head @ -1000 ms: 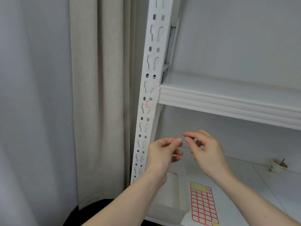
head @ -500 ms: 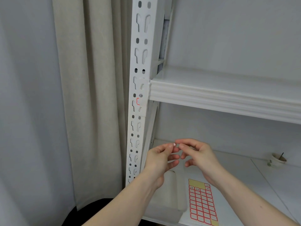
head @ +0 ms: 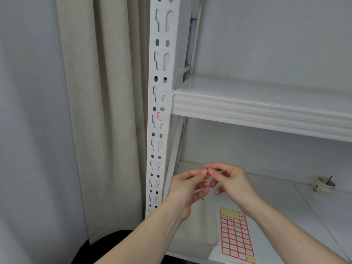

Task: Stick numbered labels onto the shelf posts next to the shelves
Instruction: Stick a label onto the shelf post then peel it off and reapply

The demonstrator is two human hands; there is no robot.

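- Two bare forearms of ours reach up from the bottom edge toward the middle of the view, where the hands meet in front of the lower shelf point(head: 285, 199).
- Our left hand point(head: 187, 189) has thumb and forefinger pinched together at the tip, the other fingers loosely curled below; our right hand point(head: 231, 181) pinches in the same way, and the two pinches touch.
- Whatever sits between the fingertips point(head: 204, 170) is too small for us to make out, so we cannot tell whether a label is held there.
- Just below the right wrist, a label sheet point(head: 236, 237) lies flat on the lower shelf: a grid of red-bordered labels with yellow blanks at the top left and bottom right corners. A few cells in the top rows carry small dark marks we cannot read.
- Left of the sheet rests a pale, shallow tray-like shape point(head: 198, 225), hard to tell from the white shelf.
- Beside the left hand rises the white perforated shelf post point(head: 160, 73), punched with paired holes and keyhole slots.
- Higher on the post, level with the front edge of the upper shelf point(head: 247, 111), one red-bordered label point(head: 158, 116) is stuck on, partly under a white bracket point(head: 166, 111).
- Far right on the lower shelf stands a small cup point(head: 324, 184) with a stick in it.
- Behind the post hangs a beige curtain point(head: 106, 111).
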